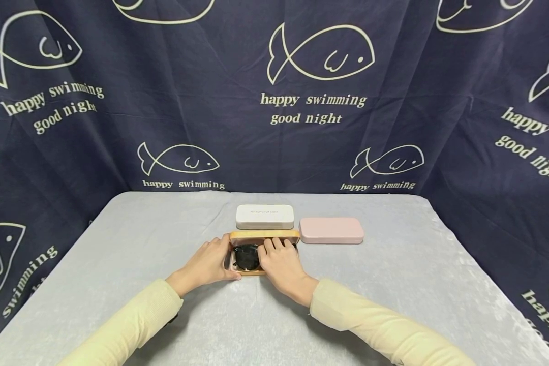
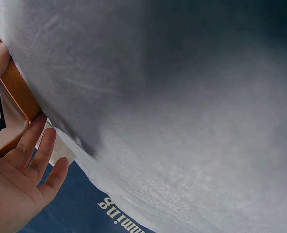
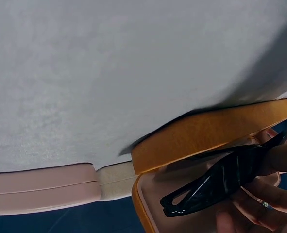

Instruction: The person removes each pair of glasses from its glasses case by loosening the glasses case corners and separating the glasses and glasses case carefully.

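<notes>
- Left hand (image 1: pixel 207 262) grips the left end of an open brown case (image 1: pixel 264 234), thumb at the near edge; the other fingers fan loosely past the far corner.
- Right hand (image 1: pixel 282 263) pinches dark sunglasses (image 1: pixel 246 257) at their right part.
- Sunglasses sit in the case's opening, tilted; cannot tell whether they touch its bottom.
- Brown case stands on a pale cloth-covered table (image 1: pixel 224 330), lid raised on the far side.
- White case (image 1: pixel 265 217) just beyond it; pink case (image 1: pixel 331 231) far right, both closed.
</notes>
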A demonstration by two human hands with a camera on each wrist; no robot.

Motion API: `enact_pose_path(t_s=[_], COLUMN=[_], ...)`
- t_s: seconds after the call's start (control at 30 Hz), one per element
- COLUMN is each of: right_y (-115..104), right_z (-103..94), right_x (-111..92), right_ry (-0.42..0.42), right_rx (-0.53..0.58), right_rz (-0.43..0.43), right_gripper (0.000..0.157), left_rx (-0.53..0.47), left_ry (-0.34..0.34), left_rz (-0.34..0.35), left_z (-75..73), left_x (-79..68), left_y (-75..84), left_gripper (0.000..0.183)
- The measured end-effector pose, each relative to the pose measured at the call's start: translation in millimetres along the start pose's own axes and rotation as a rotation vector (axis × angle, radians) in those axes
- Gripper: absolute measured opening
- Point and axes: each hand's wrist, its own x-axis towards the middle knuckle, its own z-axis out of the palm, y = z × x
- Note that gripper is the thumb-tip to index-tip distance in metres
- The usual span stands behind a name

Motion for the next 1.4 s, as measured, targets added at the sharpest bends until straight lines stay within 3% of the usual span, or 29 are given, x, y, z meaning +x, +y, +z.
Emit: enact_pose_path(t_s=[0.6, 1.4], right_y=[8, 41], right_z=[-14.7, -18.3], right_x=[-3, -28], right_ry=[0.035, 0.039], right_rx=[0.007, 0.059], right_rz=[-0.024, 0.049], right_gripper=[0.024, 0.030], left_rx=[-0.014, -0.018], left_ry=[-0.003, -0.006], left_rz=[0.002, -0.012], left_z=[-2.0, -0.7], left_x=[0.4, 2.0], left_y=[1.0, 1.0], left_gripper=[0.096, 0.090])
